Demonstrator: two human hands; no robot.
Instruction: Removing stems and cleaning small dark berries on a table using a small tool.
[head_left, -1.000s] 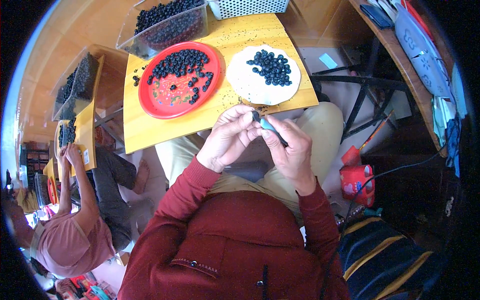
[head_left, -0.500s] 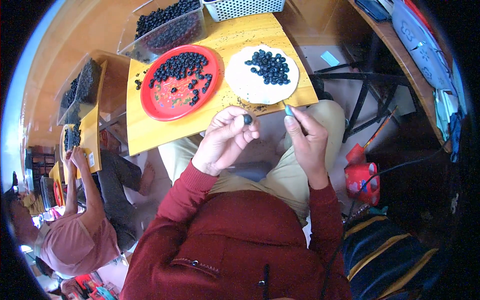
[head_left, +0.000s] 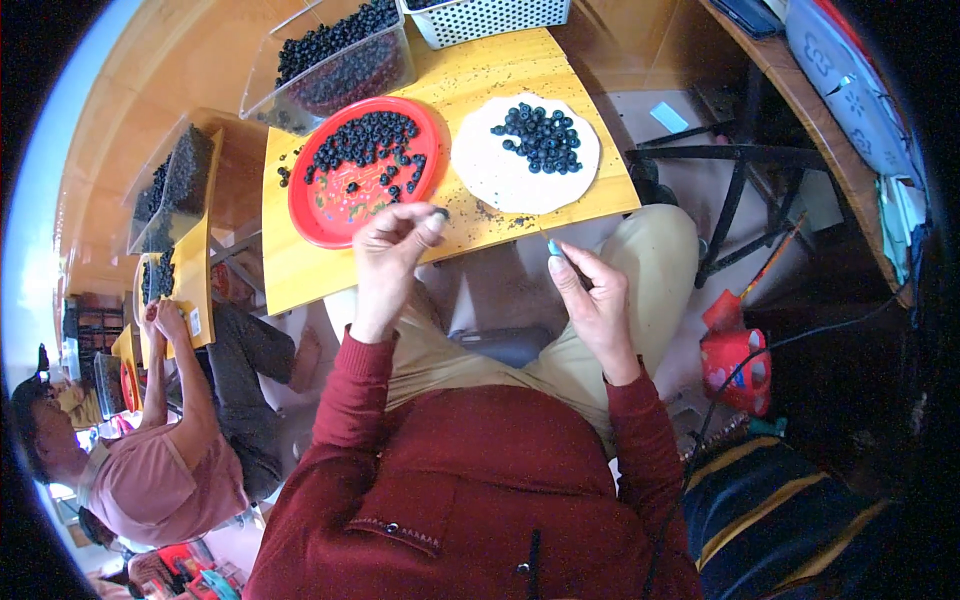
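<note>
1. The dark bead [head_left: 440, 214] sat near the middle of the frame, at the fingertips of the left hand [head_left: 388, 262], thumb and forefinger clamped on it, hiding most of its surface.
2. It was probably light and fairly hard, its smooth round shape likely to slip or roll if pinched off-centre. Whether it would crack was hard to judge. The surest hold seemed a light pinch across opposite sides.
3. Right of centre, the fingers of the right hand [head_left: 597, 300] were closed around a slim tool [head_left: 555, 248] with a teal grip, its thin tip pointing up and clear of the bead.
4. Above the hands, the red tray [head_left: 318, 222] held loose dark beads [head_left: 362, 140]; to its right, the white plate [head_left: 485, 185] carried a separate cluster [head_left: 545, 140]. Both stood on the wooden table [head_left: 300, 285], scattered with dark crumbs.
5. At the top of the frame were a clear bin [head_left: 392, 72] of similar beads and a white perforated basket [head_left: 490, 27].
6. Compared with half a second earlier, the left hand had shifted left and up, nearer the red tray, taking the bead along; the right hand had dropped slightly, and the gap between the hands had widened.
</note>
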